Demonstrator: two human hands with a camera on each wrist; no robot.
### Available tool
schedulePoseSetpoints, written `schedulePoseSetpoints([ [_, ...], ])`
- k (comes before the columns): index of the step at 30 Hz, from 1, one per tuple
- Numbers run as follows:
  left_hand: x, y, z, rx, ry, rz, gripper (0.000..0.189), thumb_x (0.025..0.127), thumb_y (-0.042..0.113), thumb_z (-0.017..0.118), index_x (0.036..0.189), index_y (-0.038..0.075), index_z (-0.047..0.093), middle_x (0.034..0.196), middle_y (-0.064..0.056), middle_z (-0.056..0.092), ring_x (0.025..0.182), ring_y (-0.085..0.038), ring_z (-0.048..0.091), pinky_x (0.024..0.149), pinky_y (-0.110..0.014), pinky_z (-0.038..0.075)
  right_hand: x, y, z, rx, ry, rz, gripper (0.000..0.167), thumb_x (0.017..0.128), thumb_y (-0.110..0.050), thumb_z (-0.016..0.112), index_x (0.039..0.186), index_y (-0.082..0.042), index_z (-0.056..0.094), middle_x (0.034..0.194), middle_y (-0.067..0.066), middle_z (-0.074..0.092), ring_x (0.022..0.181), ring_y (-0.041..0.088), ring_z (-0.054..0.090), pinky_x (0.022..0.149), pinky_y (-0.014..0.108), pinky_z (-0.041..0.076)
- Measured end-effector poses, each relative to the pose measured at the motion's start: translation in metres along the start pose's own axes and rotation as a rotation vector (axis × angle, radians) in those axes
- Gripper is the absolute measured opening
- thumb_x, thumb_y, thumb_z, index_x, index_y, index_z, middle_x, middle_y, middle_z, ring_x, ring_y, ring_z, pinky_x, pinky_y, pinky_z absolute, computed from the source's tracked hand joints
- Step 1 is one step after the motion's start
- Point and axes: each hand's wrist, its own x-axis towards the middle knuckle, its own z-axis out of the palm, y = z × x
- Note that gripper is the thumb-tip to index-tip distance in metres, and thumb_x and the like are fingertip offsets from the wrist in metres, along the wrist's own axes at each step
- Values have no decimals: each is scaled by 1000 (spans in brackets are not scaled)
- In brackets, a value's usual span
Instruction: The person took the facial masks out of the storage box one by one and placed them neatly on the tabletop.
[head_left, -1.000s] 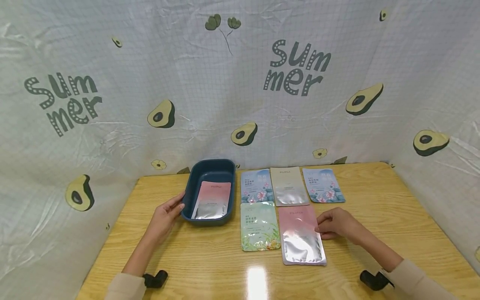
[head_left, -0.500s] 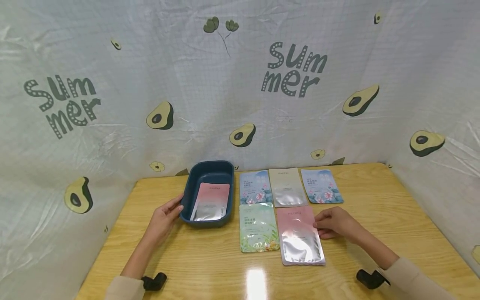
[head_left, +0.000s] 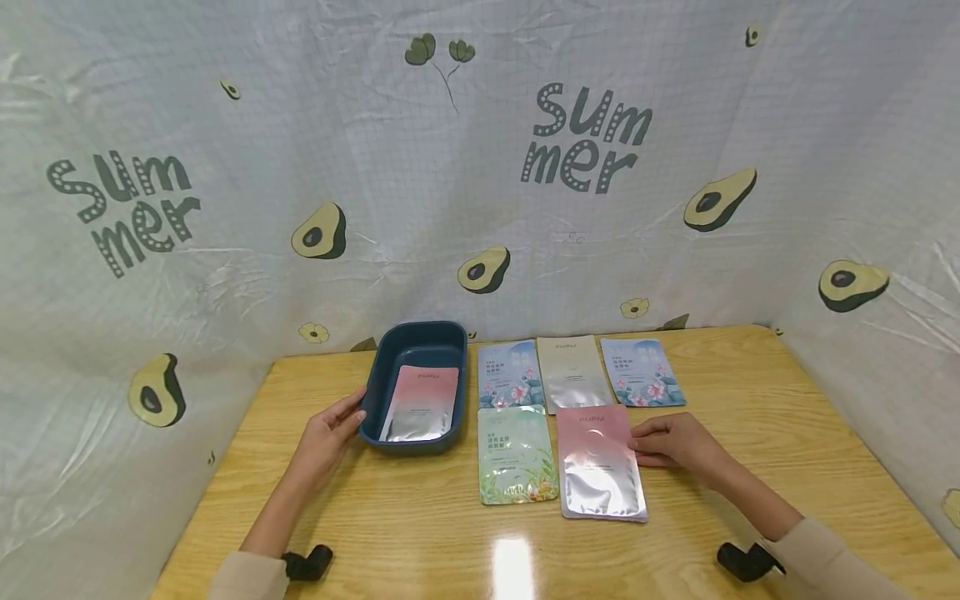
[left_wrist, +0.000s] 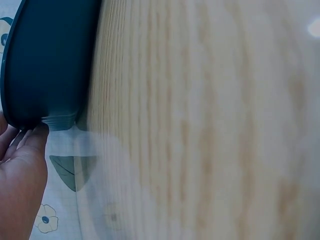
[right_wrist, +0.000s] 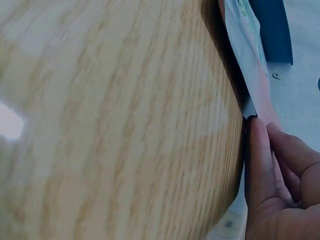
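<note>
Where the right hand point(head_left: 678, 446) pinches, a sachet point(head_left: 600, 468) (pink) extends leftward.

So both forearms point(head_left: 283, 504) reached forward and inward, hands well apart, left hand point(head_left: 330, 431) with fingers pretty much stretched out, right hand point(head_left: 675, 446) doing a thumb-and-finger pinch

Avocado-print sheeting point(head_left: 420, 167) around a wood-grain table point(head_left: 420, 525) suggests a curtained-off workspace.
</note>
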Motion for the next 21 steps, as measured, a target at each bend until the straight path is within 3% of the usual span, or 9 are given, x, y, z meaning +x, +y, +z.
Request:
schedulePoseSetpoints([
  [12, 3, -1, 0, -18, 11, 22, 56, 106, 10, 53, 156, -6, 32, 161, -25, 30, 126, 2, 53, 99, -17, 49, -2, -7, 2, -91, -65, -54, 27, 97, 1, 65, 118, 19, 64, 102, 18, 75, 89, 20, 75, 78, 36, 63],
  [17, 2, -1, -1, -17, 8, 17, 56, 107, 10, 53, 156, -6, 31, 161, -25, 29, 125, 3, 53, 99, -17, 49, -4, -15, -8, -206, -70, -37, 27, 98, -1, 64, 120, 15, 64, 99, 14, 74, 86, 21, 73, 75, 35, 63],
  [21, 1, -1, -2, -22, 9, 11, 58, 106, 12, 55, 156, -6, 31, 162, -23, 29, 126, 4, 52, 100, -17, 49, -6, -20, -21, -295, -68, -78, 29, 101, -5, 62, 123, 13, 64, 107, 18, 73, 92, 23, 72, 77, 35, 63],
])
